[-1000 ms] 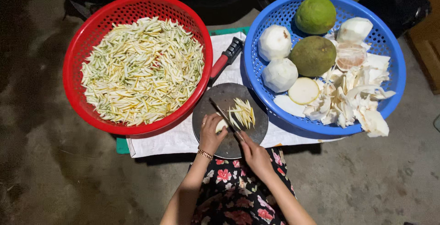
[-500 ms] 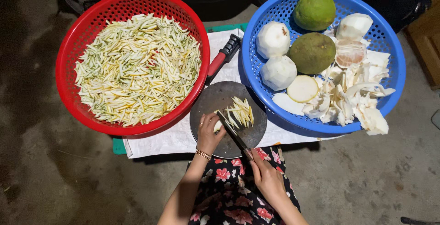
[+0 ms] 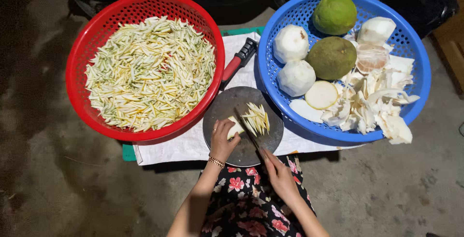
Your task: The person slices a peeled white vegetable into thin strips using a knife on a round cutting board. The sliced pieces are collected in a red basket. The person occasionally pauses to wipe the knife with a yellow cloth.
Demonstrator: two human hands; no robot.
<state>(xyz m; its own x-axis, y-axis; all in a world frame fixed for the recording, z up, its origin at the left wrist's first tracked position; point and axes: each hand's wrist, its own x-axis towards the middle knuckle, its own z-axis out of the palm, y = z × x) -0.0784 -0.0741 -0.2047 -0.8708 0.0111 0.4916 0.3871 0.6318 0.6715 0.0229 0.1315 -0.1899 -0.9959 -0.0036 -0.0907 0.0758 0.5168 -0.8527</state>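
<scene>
left hand (image 3: 223, 139) fingers curled, pinning pale rind piece (image 3: 235, 127) | right hand (image 3: 279, 174) gripping knife (image 3: 247, 129) | blade slants away, up-left

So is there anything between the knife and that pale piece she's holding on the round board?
Nothing visible. The left hand presses the pale piece on the round board, and the knife in the right hand lies right against it, cut strips beyond.

Sat to the left: a red basket (image 3: 79, 68) heaped with pale shredded strips (image 3: 150, 72). To the right: a blue basket (image 3: 415, 72) holding two green fruits (image 3: 334, 14), peeled white ones (image 3: 290, 43) and rind scraps (image 3: 377, 101) (piled loosely). Between them, on white cloth (image 3: 183, 145), lay a red-handled tool (image 3: 238, 64).
</scene>
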